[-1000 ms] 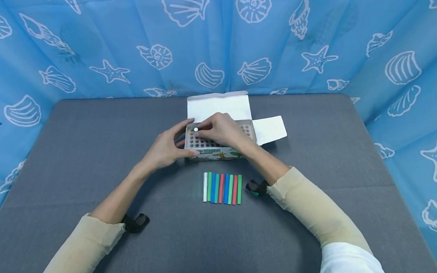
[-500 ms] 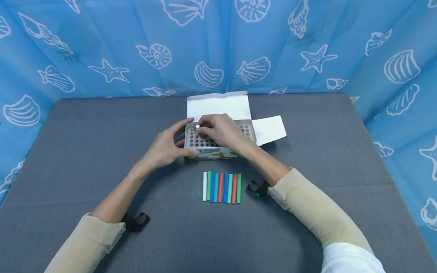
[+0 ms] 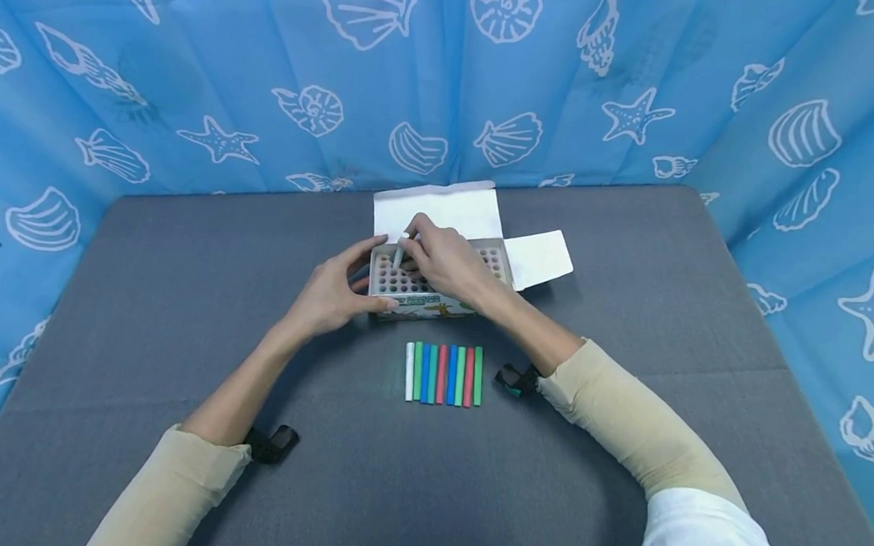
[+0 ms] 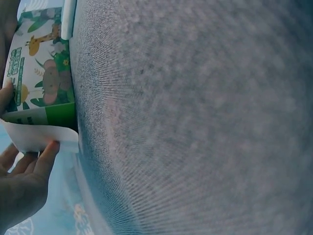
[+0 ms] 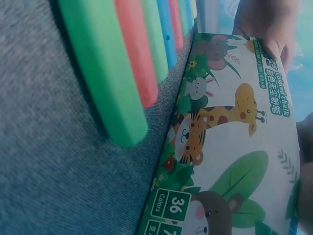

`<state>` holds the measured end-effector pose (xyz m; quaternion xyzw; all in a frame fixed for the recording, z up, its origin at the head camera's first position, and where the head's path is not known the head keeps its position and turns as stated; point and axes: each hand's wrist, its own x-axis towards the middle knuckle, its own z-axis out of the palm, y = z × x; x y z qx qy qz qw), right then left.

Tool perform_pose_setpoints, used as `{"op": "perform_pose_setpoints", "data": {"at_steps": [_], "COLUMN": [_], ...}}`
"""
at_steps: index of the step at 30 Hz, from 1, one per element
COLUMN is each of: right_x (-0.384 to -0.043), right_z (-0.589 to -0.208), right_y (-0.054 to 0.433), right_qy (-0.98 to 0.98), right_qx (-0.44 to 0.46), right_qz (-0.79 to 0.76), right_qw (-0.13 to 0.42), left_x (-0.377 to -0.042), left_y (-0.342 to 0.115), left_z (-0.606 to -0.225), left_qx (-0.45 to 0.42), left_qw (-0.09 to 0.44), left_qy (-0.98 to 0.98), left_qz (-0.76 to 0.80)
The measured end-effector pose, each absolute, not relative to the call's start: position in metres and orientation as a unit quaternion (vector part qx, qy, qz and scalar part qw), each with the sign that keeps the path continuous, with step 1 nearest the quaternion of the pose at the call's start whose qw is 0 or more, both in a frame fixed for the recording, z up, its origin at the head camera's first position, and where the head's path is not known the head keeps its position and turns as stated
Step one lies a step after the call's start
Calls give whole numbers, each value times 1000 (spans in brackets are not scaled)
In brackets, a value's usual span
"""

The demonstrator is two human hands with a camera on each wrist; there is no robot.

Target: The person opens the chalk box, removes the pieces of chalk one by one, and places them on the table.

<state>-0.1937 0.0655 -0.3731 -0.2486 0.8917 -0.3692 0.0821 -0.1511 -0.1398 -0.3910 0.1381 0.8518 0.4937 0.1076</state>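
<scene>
My right hand (image 3: 448, 261) pinches a white chalk stick (image 3: 398, 256) over the left part of the open chalk box (image 3: 423, 308). Much of the stick's length shows, slightly tilted, its lower end at the holes of the box's insert. At the box's left end, my left hand (image 3: 330, 296) grips it, thumb on the front and fingers spread toward the back corner. In the left wrist view, fingertips (image 4: 51, 147) touch a white end flap (image 4: 41, 134). The printed front with cartoon animals (image 5: 220, 112) fills much of the right wrist view.
In front of the box lies a neat row of several chalk sticks (image 3: 441, 375), white, green, blue and red, side by side on the grey cloth (image 3: 424, 489). The lid (image 3: 441, 211) stands up behind, and a side flap (image 3: 539, 260) sticks out right. A blue shell-print curtain (image 3: 449, 82) hangs beyond.
The right fingers have risen a little, drawing the white chalk stick up so that more of its length shows above the holes. My left hand and the chalk row stay in place.
</scene>
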Motion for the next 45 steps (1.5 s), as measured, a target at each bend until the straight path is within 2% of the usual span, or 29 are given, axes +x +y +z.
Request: {"op": "perform_pose_setpoints", "data": {"at_steps": [14, 45], "right_x": [-192, -177], "right_z": [-374, -360], "right_y": [67, 112], "right_qy": [866, 766], "right_qx": [-257, -195], "right_qz": [-428, -608], "right_qw": [47, 73], "left_x": [-151, -151], "left_y": [-138, -136], "left_z": [-392, -393], "left_qx": [129, 114], "left_qw": [105, 102], "left_qy": [851, 852], "left_qz": [499, 500]}}
